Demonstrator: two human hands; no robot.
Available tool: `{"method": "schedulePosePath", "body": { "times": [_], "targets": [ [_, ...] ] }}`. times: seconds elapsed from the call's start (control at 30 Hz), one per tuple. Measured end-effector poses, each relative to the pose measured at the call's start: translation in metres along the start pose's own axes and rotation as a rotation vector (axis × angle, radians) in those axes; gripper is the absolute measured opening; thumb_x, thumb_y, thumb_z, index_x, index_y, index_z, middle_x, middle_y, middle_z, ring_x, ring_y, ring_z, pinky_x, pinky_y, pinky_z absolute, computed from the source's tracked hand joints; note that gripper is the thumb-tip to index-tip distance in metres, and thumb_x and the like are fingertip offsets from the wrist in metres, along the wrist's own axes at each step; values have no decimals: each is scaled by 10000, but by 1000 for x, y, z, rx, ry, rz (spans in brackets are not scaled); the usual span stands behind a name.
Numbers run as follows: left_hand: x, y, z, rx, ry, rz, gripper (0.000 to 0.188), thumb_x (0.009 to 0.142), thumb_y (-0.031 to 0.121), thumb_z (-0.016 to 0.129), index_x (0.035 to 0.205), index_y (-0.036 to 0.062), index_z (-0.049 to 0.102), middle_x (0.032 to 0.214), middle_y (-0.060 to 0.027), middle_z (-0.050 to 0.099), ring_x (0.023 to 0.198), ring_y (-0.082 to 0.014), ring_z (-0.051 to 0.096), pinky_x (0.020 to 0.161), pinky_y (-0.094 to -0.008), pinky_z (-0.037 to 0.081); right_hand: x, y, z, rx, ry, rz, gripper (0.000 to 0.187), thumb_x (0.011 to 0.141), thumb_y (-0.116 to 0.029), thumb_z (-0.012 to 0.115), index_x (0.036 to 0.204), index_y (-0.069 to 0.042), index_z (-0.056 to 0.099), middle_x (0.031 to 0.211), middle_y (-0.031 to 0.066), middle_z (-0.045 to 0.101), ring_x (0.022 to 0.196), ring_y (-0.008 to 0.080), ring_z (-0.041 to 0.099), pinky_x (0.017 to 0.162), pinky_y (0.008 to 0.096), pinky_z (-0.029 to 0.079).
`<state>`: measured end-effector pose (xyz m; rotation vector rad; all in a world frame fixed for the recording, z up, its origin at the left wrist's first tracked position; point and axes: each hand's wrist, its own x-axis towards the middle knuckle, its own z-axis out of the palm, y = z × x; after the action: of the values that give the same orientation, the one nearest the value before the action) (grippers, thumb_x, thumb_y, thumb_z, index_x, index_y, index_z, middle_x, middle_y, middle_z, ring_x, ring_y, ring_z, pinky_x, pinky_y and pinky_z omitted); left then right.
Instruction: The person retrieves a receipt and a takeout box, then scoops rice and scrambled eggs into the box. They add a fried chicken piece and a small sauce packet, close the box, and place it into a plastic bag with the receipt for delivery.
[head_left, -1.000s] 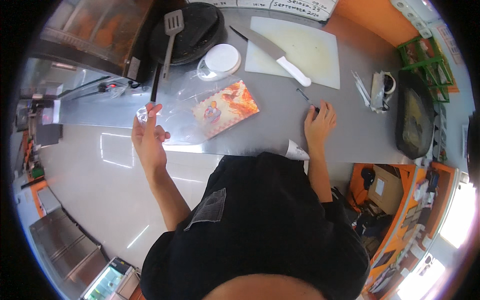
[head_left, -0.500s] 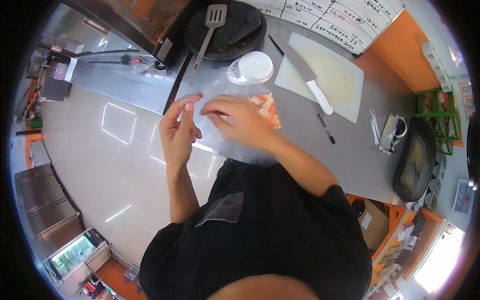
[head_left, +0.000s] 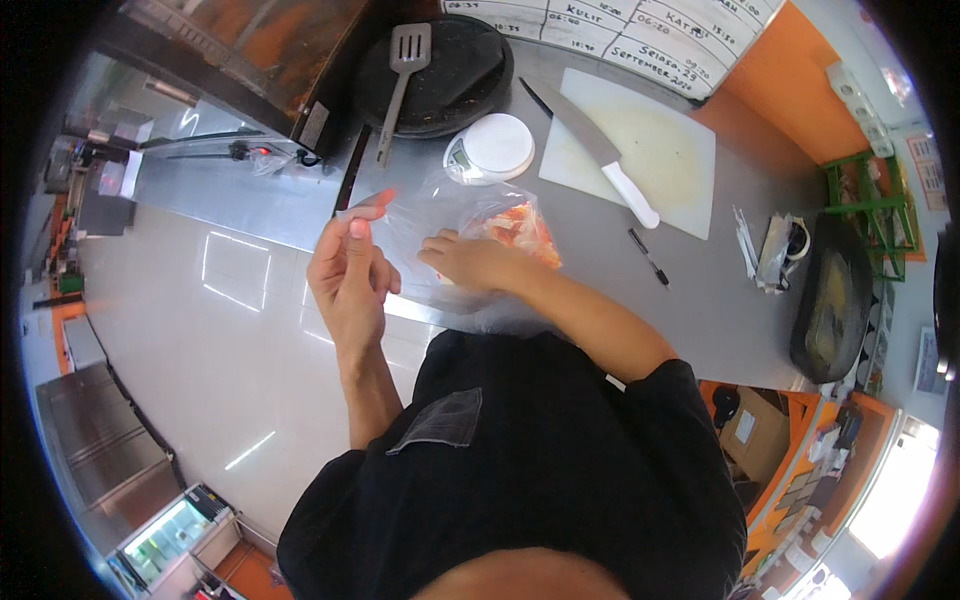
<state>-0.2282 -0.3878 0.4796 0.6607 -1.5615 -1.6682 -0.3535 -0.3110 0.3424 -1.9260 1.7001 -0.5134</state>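
Note:
A clear plastic bag (head_left: 430,205) lies over the near left edge of the steel worktop. Chunks of orange-red and pale food (head_left: 520,235) show through its right part. My left hand (head_left: 350,280) is raised at the worktop's left corner, thumb and forefinger pinched on the bag's thin edge. Over the bag's middle, my right hand (head_left: 465,262) rests with its fingers curled together on the film, beside the food; its fingertips are partly hidden. Just beyond the bag stands a round white kitchen scale (head_left: 500,143).
A large white-handled knife (head_left: 605,160) lies across a white cutting board (head_left: 680,170). Nearer sits a black pen (head_left: 648,257). A spatula (head_left: 405,80) rests on a black round pan (head_left: 480,95) at the back. A dark grill pan (head_left: 832,300) stands far right.
My right hand has moved down and right, away from the left fingers, onto the bag. The left hand has dropped slightly, and more of the food shows.

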Motion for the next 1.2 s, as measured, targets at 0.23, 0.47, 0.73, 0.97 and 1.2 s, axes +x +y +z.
{"method": "schedulePosePath", "body": {
  "times": [0.23,0.47,0.73,0.97,1.2],
  "targets": [
    [16,6,-13,188,-78,-44,259,965,229,537,1067,7,622,1220,-214,598,404,-28,437,424,-189,412,-27,-13,-87,104,-71,289,643,715,-91,687,1306,-15,446,1267,198,510,1186,346,505,1000,390,422],
    [2,13,-25,249,-161,-111,254,956,194,530,1109,5,604,1251,-219,575,420,-49,482,456,-185,448,-159,-37,-160,597,494,346,438,783,-214,700,1168,-41,580,1180,138,598,1047,288,603,871,399,490],
    [-21,25,-3,173,-241,-174,452,917,278,569,1277,14,500,1368,-248,460,554,-102,587,623,-271,527,-260,-70,53,514,623,1251,772,710,-212,810,1320,-12,382,869,169,627,773,286,638,700,342,502],
    [-32,18,-12,148,-247,-220,470,910,207,579,1317,6,459,1389,-211,444,656,-147,626,668,-281,514,-263,-64,87,726,676,1245,353,780,-125,745,1068,15,597,849,65,630,769,182,611,724,310,480],
    [-32,24,-11,9,-282,-256,422,898,76,582,1293,-13,463,1410,-184,402,743,-147,620,629,-268,510,-232,-68,-3,816,933,892,271,906,-63,564,1161,30,561,1068,110,644,1010,184,594,902,334,448]
  ]
}}
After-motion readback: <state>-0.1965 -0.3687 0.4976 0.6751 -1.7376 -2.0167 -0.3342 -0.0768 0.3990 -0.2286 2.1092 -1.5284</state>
